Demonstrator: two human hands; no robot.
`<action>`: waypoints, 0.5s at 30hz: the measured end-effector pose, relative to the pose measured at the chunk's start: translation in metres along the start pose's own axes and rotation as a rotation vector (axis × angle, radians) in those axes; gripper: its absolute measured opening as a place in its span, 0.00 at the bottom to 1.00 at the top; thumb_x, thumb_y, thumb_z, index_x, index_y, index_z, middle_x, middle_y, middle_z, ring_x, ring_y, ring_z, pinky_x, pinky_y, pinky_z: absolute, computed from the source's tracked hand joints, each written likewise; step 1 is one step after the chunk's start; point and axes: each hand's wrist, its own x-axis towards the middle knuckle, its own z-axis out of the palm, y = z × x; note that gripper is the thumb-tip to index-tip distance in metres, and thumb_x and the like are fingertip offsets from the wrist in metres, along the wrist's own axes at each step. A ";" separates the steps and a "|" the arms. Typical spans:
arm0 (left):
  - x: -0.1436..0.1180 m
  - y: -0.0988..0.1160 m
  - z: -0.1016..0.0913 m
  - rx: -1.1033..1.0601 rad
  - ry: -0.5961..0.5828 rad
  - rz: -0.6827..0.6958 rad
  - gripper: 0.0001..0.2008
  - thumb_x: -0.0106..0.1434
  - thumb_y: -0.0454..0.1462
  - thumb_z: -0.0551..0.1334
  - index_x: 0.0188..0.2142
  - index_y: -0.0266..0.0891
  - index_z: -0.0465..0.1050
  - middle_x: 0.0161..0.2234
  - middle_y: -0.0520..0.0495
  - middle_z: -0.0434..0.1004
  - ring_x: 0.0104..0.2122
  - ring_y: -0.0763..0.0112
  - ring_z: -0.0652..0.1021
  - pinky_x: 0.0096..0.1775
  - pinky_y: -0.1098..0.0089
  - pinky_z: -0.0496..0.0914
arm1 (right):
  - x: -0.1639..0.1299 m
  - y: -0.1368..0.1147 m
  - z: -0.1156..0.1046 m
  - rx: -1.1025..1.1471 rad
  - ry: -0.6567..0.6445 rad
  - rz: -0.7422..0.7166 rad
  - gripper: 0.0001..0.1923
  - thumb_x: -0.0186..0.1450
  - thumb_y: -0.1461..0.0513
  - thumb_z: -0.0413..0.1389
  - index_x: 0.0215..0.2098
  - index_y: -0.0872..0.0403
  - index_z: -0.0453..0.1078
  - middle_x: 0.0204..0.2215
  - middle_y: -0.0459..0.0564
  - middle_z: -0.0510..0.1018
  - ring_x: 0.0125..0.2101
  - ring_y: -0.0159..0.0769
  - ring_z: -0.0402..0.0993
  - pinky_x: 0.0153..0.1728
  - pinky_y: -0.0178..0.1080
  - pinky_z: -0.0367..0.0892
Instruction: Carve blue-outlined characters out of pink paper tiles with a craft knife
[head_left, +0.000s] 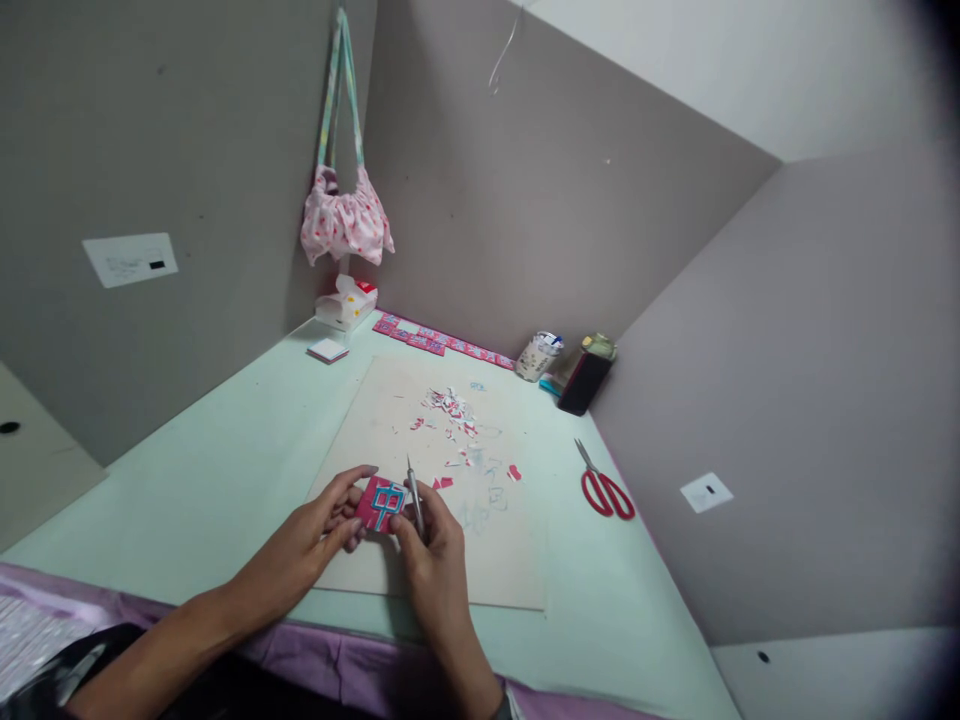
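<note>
Hands are meeting over the cutting board (480, 570): left hand (319, 540) is pinching the pink paper piece (381, 503) to steady it, right hand (431, 555) is gripping the craft knife (415, 497) upright, fingers closed, scraps (454, 415) lying beyond.

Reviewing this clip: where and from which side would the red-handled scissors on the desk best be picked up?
Grip the red scissors by the looped handles, coming from the near side. They lie flat with the closed blades pointing away toward the back wall, and the handles are nearest the right hand.

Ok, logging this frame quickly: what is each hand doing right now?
Left hand: closed on the red paper cutout, pinching its left edge.
Right hand: closed on a thin craft knife, fingertips also touching the cutout.
</note>
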 end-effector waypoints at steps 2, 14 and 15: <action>-0.001 0.003 0.000 0.000 0.006 0.014 0.24 0.74 0.46 0.55 0.67 0.46 0.61 0.46 0.45 0.84 0.38 0.63 0.83 0.45 0.62 0.78 | 0.002 -0.002 -0.002 0.009 0.011 -0.006 0.17 0.65 0.58 0.61 0.51 0.54 0.78 0.38 0.49 0.85 0.37 0.39 0.80 0.42 0.40 0.74; -0.002 -0.017 0.000 0.400 0.148 0.197 0.13 0.68 0.47 0.64 0.48 0.46 0.75 0.52 0.42 0.79 0.52 0.51 0.79 0.55 0.53 0.73 | -0.001 -0.004 -0.027 -0.295 0.093 -0.110 0.15 0.71 0.55 0.57 0.51 0.53 0.79 0.42 0.53 0.84 0.41 0.42 0.80 0.46 0.42 0.76; -0.001 -0.020 0.001 0.440 0.160 0.225 0.13 0.68 0.46 0.64 0.48 0.45 0.75 0.55 0.41 0.78 0.55 0.50 0.78 0.57 0.51 0.72 | -0.005 -0.002 -0.031 -0.376 0.117 -0.156 0.16 0.73 0.55 0.55 0.52 0.53 0.79 0.43 0.55 0.84 0.44 0.43 0.81 0.48 0.44 0.76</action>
